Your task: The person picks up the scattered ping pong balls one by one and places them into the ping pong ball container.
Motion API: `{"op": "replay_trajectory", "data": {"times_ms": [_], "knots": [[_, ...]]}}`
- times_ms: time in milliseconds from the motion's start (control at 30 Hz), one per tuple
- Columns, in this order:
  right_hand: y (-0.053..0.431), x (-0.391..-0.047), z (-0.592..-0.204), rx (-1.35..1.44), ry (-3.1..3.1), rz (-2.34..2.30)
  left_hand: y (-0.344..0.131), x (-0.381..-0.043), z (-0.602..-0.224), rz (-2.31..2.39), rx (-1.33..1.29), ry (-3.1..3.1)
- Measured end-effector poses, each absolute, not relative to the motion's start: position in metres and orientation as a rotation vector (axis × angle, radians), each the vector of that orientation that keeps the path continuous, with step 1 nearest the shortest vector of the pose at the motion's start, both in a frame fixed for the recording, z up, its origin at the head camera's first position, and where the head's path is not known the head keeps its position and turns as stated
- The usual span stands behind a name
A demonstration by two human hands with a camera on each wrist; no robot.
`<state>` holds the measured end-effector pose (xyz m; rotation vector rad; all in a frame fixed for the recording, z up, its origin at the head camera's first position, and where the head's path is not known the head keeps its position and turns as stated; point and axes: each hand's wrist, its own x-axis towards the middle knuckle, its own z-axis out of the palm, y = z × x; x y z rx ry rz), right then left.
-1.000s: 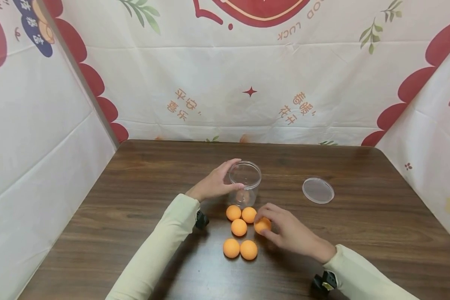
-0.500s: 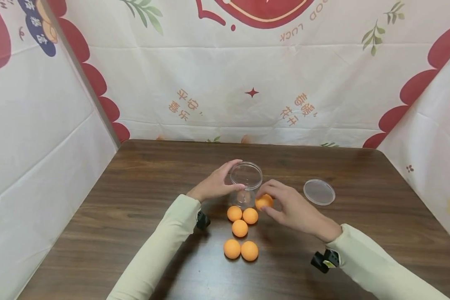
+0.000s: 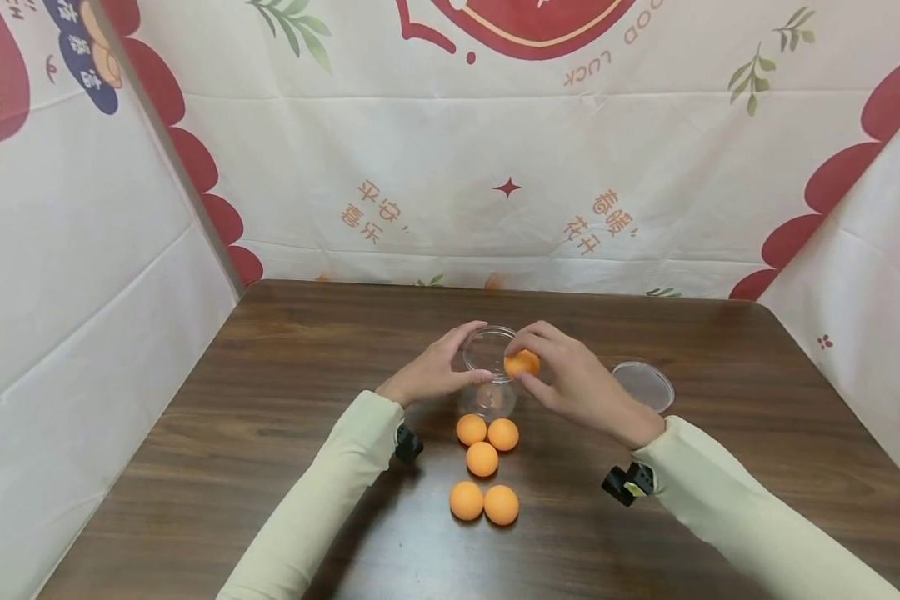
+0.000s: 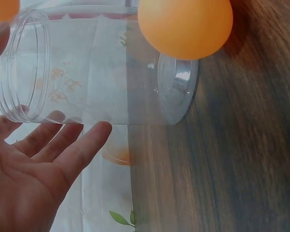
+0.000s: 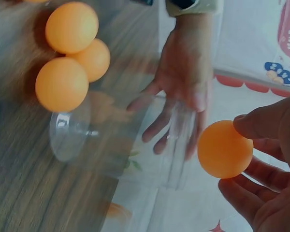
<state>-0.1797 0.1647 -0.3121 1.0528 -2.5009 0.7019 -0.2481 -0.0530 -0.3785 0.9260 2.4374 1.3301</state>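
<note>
A clear plastic jar [image 3: 487,398] stands upright on the table with its mouth uncovered; in the left wrist view the jar [image 4: 101,72] holds no ball. My left hand [image 3: 437,367] holds it near the rim, thumb on the near side and fingers on the far side. Between the thumb and fingers of my right hand [image 3: 573,379] is an orange ping-pong ball [image 5: 225,149], pinched just over the jar's mouth at its right side. Several more orange ping-pong balls [image 3: 482,459] lie on the table in front of the jar.
A round clear lid [image 3: 645,385] lies flat to the right, partly behind my right hand. The brown wooden table [image 3: 330,333] is bordered at the back by a printed white cloth [image 3: 420,150] and by more cloth at both sides.
My right hand has lifted the ping-pong ball off the table and carried it up and away from me to the jar's mouth. The left hand stays on the jar.
</note>
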Motion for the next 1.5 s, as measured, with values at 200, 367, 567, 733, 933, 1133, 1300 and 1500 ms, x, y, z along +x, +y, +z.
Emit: {"op": "replay_trajectory", "data": {"times_ms": [200,367,567,733,933,1133,1300,1500], "knots": [[0.161,-0.193,-0.317,1.051,-2.454,0.685,-0.053,-0.248,-0.378,1.331,0.940,2.452],[0.156,-0.202,-0.323,1.029,-2.491,0.695,-0.053,-0.248,-0.380,1.314,0.940,2.456],[0.152,-0.207,-0.330,1.018,-2.534,0.642,-0.052,-0.247,-0.380,1.283,0.936,2.469],[0.152,-0.208,-0.333,1.017,-2.555,0.622,-0.052,-0.247,-0.379,1.281,0.938,2.472],[0.152,-0.210,-0.334,1.017,-2.563,0.622,-0.054,-0.248,-0.379,1.293,0.967,2.470],[0.152,-0.210,-0.335,1.018,-2.587,0.631,-0.054,-0.247,-0.379,1.295,0.966,2.476],[0.152,-0.210,-0.335,1.017,-2.603,0.636,-0.054,-0.247,-0.379,1.305,0.956,2.473],[0.152,-0.209,-0.337,1.008,-2.611,0.628,-0.053,-0.247,-0.380,1.301,0.948,2.469]]}}
